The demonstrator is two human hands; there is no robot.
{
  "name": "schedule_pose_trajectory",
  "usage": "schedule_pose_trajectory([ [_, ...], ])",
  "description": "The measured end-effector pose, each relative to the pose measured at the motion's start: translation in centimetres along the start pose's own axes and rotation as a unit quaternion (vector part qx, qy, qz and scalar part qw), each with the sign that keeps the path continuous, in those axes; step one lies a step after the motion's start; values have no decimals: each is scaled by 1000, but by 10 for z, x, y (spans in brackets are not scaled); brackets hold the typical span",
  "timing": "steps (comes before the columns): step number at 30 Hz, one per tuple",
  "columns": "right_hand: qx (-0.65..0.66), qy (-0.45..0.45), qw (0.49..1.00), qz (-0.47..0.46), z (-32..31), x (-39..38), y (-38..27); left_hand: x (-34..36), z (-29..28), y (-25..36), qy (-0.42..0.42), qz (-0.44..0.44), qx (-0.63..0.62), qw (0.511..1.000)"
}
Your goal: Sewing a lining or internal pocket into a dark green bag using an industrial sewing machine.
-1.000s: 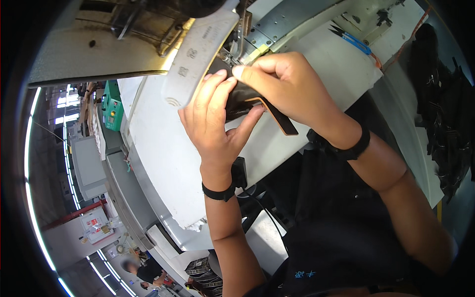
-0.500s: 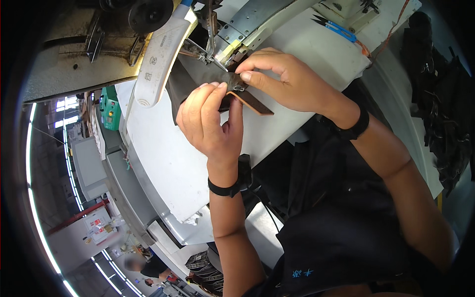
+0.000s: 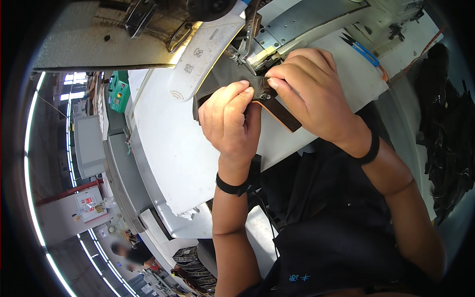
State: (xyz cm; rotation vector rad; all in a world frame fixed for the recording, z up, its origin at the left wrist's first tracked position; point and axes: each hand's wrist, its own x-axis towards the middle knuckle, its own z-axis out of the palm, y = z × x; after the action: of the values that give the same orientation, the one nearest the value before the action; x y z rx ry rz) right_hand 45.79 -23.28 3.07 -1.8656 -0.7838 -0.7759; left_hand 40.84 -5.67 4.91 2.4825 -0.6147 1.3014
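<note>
My left hand (image 3: 230, 119) is closed on a dark grey piece of sheet material (image 3: 222, 74), thumb and fingers pressed together at its near edge. A dark leather-like strip (image 3: 283, 117) with an orange-brown edge sticks out to the right of the left thumb. My right hand (image 3: 314, 89) pinches the far right part of the dark piece, with its other fingers curled. Between the hands, the piece has a bunched, shiny spot whose make-up I cannot make out. Just beyond the fingertips is the needle area of a sewing machine (image 3: 269, 37).
A white lamp arm (image 3: 198, 62) hangs left of the work, over the white table (image 3: 168, 148). Blue thread snips (image 3: 363, 49) lie at the back right. Dark garments (image 3: 440, 148) hang at far right. A green box (image 3: 118, 91) stands left; another person (image 3: 136, 253) is in the background.
The whole view has shifted, so hands and machine appear further right. Both hands keep their grip on the dark piece; the strip's free end now angles further down.
</note>
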Motion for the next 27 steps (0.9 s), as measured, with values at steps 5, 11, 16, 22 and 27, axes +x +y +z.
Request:
schedule_pose_trajectory([
  [5,-64,14,998,-14,5,5,4,1,7,-10,3,-12,-19,1000],
  [11,-76,31,997,-16,9,7,1,6,10,-10,17,-32,-40,999],
  [16,-74,37,996,-38,7,14,1,9,-1,-1,-3,-7,31,999],
  [22,-111,35,991,-74,5,23,3,7,12,2,27,-47,-7,998],
  [27,-106,24,992,-67,6,24,4,6,14,1,38,-61,-6,997],
])
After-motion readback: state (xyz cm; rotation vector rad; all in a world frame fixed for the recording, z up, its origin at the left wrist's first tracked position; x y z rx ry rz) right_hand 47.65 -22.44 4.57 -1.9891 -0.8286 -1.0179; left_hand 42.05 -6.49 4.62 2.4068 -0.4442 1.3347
